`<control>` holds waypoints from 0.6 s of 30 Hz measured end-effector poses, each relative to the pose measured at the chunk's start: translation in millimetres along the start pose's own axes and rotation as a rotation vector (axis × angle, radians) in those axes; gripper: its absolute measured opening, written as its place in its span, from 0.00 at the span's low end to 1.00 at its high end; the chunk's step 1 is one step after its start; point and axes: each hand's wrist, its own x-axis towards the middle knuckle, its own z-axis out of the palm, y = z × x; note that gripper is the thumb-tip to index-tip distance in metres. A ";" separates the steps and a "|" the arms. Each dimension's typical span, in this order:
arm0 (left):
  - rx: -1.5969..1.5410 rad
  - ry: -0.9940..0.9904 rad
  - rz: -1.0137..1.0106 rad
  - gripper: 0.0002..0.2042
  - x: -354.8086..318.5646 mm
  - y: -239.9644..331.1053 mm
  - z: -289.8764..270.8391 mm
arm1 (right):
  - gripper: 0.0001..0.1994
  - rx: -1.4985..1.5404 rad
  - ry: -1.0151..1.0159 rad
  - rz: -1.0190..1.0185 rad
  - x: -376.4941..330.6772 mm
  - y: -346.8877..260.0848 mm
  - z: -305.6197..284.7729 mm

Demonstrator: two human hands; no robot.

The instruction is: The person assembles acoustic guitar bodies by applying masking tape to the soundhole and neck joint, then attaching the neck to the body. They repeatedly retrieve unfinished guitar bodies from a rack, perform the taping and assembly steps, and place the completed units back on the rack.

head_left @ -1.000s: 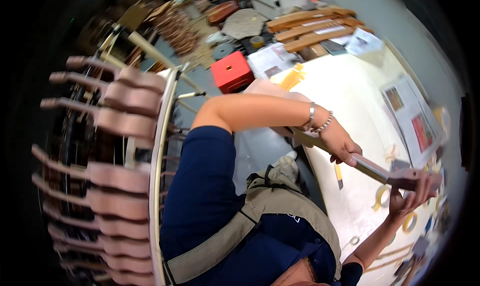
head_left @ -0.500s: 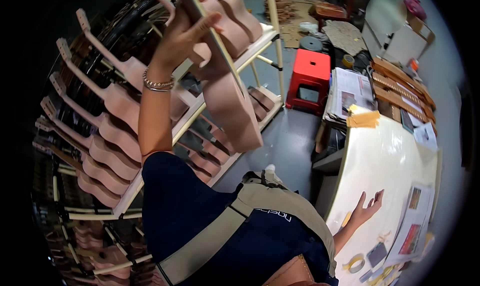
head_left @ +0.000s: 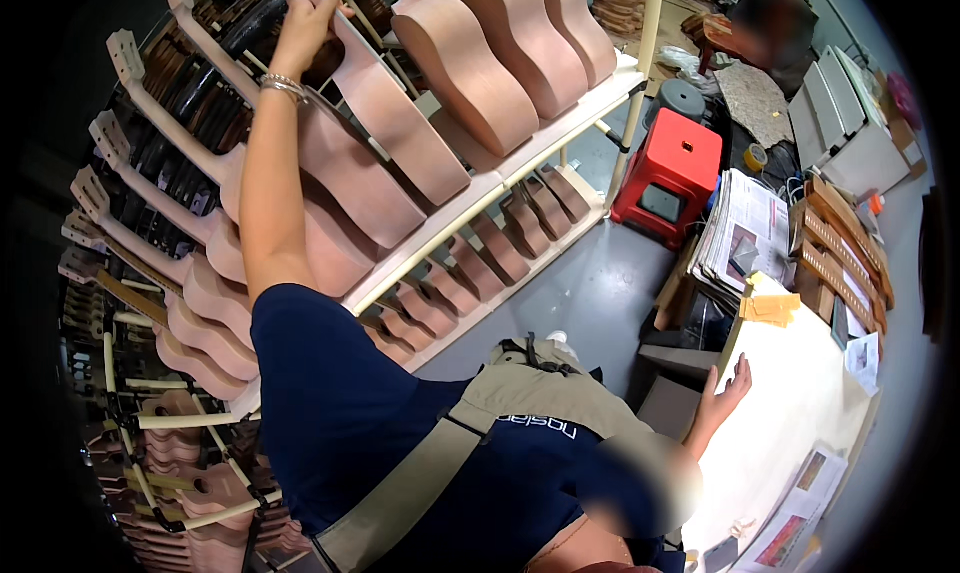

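Observation:
Up at the top, my left hand (head_left: 305, 31) is closed around the neck of an unfinished pinkish-wood guitar (head_left: 405, 128). Its body stands on edge on the upper shelf of a rack (head_left: 455, 228), between other unpainted guitar bodies. The neck tilts up and to the left; its far end runs out of the picture. My right hand (head_left: 722, 398) holds nothing, fingers apart, over the near left part of a white table (head_left: 790, 373).
More unfinished guitars (head_left: 215, 298) line the rack to the left, with smaller bodies (head_left: 500, 248) on the shelf below. A red stool (head_left: 672, 178) stands beyond on the grey floor. Stacked newspapers (head_left: 745, 228) and wooden guitar necks (head_left: 840, 248) lie past the table's taped corner.
The held guitar, which hung out in front of the rack, now stands among the others on the upper shelf. My left hand has moved up and left with its neck.

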 end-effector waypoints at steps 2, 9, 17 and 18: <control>-0.063 0.100 0.009 0.27 3.7 -20.1 5.1 | 0.27 -0.062 -0.019 0.004 0.2 1.0 3.1; -0.142 0.119 -0.377 0.15 43.3 -58.4 17.9 | 0.25 -0.146 -0.023 0.076 0.5 4.9 6.5; 0.842 0.264 -0.056 0.33 25.5 -62.3 -4.2 | 0.23 -0.190 -0.101 -0.027 -0.2 2.4 22.4; 0.802 0.439 0.253 0.35 -1.0 -33.8 1.1 | 0.23 -0.181 -0.098 -0.020 -3.3 1.3 21.6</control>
